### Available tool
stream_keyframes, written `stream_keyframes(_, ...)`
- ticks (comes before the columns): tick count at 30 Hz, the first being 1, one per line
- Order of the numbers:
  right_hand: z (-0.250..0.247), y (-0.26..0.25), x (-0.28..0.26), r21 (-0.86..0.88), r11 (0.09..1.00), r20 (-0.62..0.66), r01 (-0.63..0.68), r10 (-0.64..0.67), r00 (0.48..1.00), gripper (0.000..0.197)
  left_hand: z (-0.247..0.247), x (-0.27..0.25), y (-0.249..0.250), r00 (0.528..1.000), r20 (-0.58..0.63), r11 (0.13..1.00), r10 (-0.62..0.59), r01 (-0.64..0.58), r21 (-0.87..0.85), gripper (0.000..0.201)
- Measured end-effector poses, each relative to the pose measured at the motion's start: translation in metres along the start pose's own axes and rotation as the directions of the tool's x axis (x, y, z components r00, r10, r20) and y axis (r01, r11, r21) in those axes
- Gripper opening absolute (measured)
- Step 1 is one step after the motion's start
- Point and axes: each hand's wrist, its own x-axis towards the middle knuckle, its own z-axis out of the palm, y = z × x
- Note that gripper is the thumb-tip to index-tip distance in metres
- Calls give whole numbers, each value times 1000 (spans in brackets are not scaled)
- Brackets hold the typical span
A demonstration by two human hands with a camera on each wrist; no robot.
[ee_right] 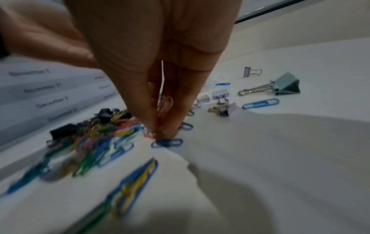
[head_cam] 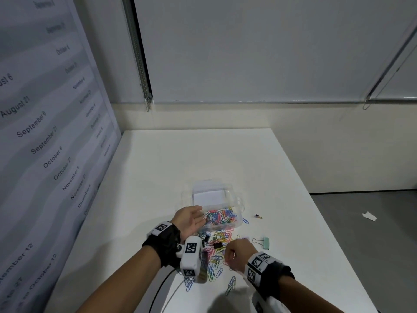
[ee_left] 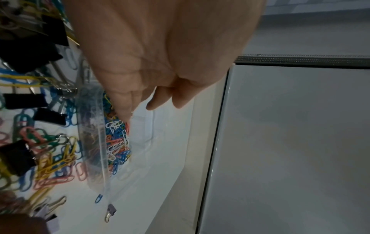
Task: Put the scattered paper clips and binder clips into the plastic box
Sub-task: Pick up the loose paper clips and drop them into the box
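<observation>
My table (head_cam: 158,168) is white. On it sits the clear box (head_cam: 238,225), partly filled with clips. Just in front of the box lies a heap of coloured paper clips (head_cam: 220,239) mixed with black binder clips (head_cam: 217,245). Right of the heap lies a green binder clip (head_cam: 263,242); right of the box, a small purple one (head_cam: 257,216).

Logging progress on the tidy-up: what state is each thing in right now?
plastic box: open, partly filled with paper clips
left hand: open, palm up at the box's rim
right hand: fingertips pinched together in the loose paper clips
black binder clips: on the table in the pile
green binder clip: on the table, apart
</observation>
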Motion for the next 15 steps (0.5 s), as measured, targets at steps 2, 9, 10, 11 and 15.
stream_keyframes(2, -12, -2, 5, 48, 999, -58, 1, 1, 998, 33, -4, 0, 1, 1000, 2, 1000, 6, -6, 11, 41)
stream_keyframes(9, -66, -21, 38, 267, 964, -265, -13, 86, 960, 23, -12, -5, 1, 990, -23, 964, 139, -130, 231, 27)
stream_keyframes(10, -71, -22, 42, 283, 959, -301, -9, 98, 949, 22, -14, -6, 1, 987, -25, 945, 158, -144, 293, 23)
stream_keyframes(11, -74, -23, 45, 300, 954, -313, -10, 109, 943, 20, -17, -8, 0, 985, -19, 920, 174, -155, 360, 19)
stream_keyframes(15, -72, -21, 49, 284, 958, -314, -38, 130, 941, 19, -33, -15, -10, 972, 102, 656, 212, -219, 722, 20)
